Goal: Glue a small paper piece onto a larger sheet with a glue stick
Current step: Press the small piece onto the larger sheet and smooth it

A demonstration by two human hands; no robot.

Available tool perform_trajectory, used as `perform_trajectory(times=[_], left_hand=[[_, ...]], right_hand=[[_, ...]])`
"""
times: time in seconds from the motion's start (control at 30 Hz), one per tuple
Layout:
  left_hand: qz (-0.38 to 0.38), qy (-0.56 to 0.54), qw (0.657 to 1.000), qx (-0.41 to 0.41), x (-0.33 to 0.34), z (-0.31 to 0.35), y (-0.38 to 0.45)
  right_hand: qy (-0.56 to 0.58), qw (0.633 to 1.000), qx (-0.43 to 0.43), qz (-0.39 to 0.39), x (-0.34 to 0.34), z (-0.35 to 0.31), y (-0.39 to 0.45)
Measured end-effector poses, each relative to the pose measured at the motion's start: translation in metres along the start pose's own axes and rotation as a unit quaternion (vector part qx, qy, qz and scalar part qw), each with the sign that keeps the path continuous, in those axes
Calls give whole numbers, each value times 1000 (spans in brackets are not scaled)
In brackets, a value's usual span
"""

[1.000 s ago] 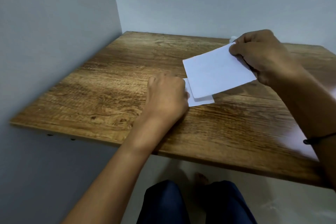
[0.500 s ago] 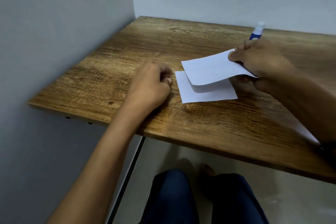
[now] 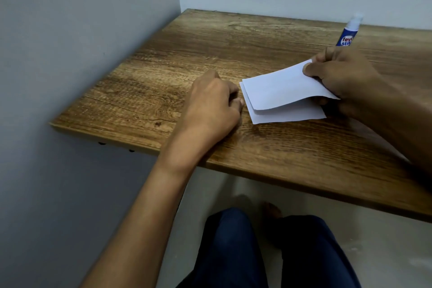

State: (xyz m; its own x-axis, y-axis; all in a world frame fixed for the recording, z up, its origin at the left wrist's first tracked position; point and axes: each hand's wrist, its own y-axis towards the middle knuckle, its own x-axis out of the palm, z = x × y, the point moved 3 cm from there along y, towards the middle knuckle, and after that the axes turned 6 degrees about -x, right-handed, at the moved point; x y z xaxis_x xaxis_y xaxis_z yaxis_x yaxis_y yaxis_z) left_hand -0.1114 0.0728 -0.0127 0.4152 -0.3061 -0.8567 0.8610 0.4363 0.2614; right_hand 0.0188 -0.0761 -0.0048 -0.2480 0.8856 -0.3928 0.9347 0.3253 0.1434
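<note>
A white paper piece (image 3: pixel 278 87) curves just above a second white sheet (image 3: pixel 289 116) lying flat on the wooden table (image 3: pixel 187 58). My right hand (image 3: pixel 343 79) pinches the upper piece at its far right corner, thumb on top. Its left edge droops down onto the lower sheet. My left hand (image 3: pixel 210 105) rests on the table as a loose fist, knuckles close to the left edge of the papers, holding nothing. A blue and white glue stick (image 3: pixel 349 31) stands upright with its cap on behind my right hand.
The table sits in a corner, with grey walls to the left and behind. Its front edge runs diagonally above my knees in dark trousers (image 3: pixel 233 252). Bare wood stretches left and behind the papers.
The upper piece has come down and left, closer over the lower sheet. My left hand stays curled beside the papers. The view has shifted, showing the glue stick.
</note>
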Motion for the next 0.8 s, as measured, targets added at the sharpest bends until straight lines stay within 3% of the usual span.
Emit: perform_trajectory(times=[0.8], left_hand=[[9,-2,1000,17,2,-1,2]], right_hand=[[-33,999,-1,3,5,0,3]])
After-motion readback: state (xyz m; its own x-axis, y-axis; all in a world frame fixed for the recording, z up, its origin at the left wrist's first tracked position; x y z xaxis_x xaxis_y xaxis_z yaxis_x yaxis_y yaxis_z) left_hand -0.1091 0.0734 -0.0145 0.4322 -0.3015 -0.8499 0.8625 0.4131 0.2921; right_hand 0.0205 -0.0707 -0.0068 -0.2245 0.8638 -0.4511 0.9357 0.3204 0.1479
